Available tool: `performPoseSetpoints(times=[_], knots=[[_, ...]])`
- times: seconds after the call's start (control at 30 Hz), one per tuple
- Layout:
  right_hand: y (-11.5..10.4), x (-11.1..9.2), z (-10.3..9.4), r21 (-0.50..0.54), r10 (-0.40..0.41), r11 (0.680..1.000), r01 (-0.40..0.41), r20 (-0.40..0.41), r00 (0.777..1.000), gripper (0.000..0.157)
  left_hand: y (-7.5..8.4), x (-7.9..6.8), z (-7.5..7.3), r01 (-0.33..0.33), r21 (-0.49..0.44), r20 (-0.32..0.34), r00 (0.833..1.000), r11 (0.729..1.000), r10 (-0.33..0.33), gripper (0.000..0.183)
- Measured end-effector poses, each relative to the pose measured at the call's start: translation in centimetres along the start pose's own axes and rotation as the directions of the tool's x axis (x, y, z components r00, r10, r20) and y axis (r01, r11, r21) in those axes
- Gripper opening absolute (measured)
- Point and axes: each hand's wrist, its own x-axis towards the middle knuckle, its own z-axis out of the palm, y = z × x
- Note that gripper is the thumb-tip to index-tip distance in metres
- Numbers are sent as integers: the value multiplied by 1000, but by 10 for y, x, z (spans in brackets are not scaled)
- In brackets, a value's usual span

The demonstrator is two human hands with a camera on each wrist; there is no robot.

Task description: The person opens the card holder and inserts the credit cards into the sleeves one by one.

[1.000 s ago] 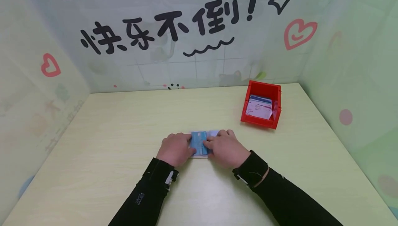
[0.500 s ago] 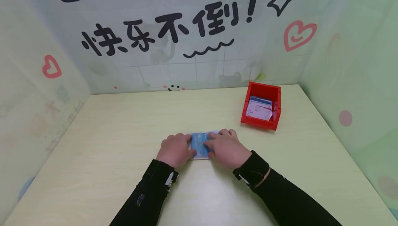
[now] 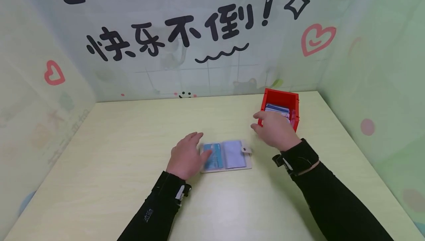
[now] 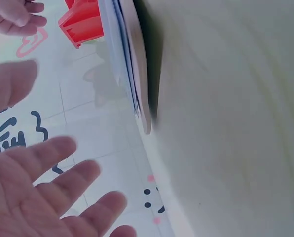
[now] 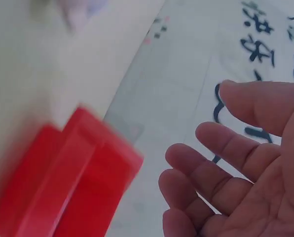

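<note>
An open card holder (image 3: pixel 235 156) lies flat on the table, with a blue card (image 3: pixel 216 157) in its left side and a pale, cloudy sleeve on its right. My left hand (image 3: pixel 186 157) is at the holder's left edge, fingers spread and thumb over the blue card; the left wrist view shows its fingers (image 4: pixel 88 182) apart and holding nothing. Over the front of a red bin (image 3: pixel 282 99) hovers my right hand (image 3: pixel 276 129), its fingers loosely extended and nothing in them. Several cards (image 3: pixel 278 109) stand in the bin, partly hidden behind that hand.
The pale wooden table (image 3: pixel 139 130) is bounded by a printed backdrop (image 3: pixel 149 79) at the rear and sheets on both sides. The bin stands near the table's back right corner. A snap tab (image 3: pixel 246 149) sticks out from the holder's right side.
My right hand has left the card holder and moved right and away from me to the red bin. My left hand has loosened and spread its fingers, uncovering more of the holder.
</note>
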Motion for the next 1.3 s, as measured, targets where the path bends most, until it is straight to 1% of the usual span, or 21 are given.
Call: performPoseSetpoints(times=[0.07,0.17,0.27,0.4,0.47,0.63,0.77,0.9,1.1,1.3], knots=[[11,7,-7,-59,10,998,-12,-25,1000,53,-1,0,0,-7,-55,-28,1000,998,6,68],[27,19,-13,-119,30,992,-34,-31,999,55,-2,1,-1,-13,-133,-54,999,991,6,69],[41,27,-15,-140,76,987,-76,-4,997,60,-2,0,-1,-18,-185,-59,998,983,7,69],[53,36,-12,-167,127,979,-118,44,991,64,-3,1,0,-31,-200,-57,998,979,20,70],[56,41,-8,-188,129,975,-117,54,990,62,-4,1,0,-35,-201,-59,998,979,23,70],[64,52,2,-233,118,967,-102,57,991,47,-3,0,-1,-35,-240,-67,998,970,20,69],[69,61,9,-261,131,959,-113,49,990,37,-3,-1,0,-26,-304,-51,999,952,11,68],[73,70,16,-296,147,947,-127,48,988,31,-4,-1,0,-11,-369,-29,1000,929,1,68],[76,77,22,-359,145,925,-127,25,989,30,-5,0,0,-16,-445,-21,1000,895,8,68],[72,75,20,-378,132,918,-119,9,991,31,-3,0,0,-7,-493,-6,1000,870,4,67]])
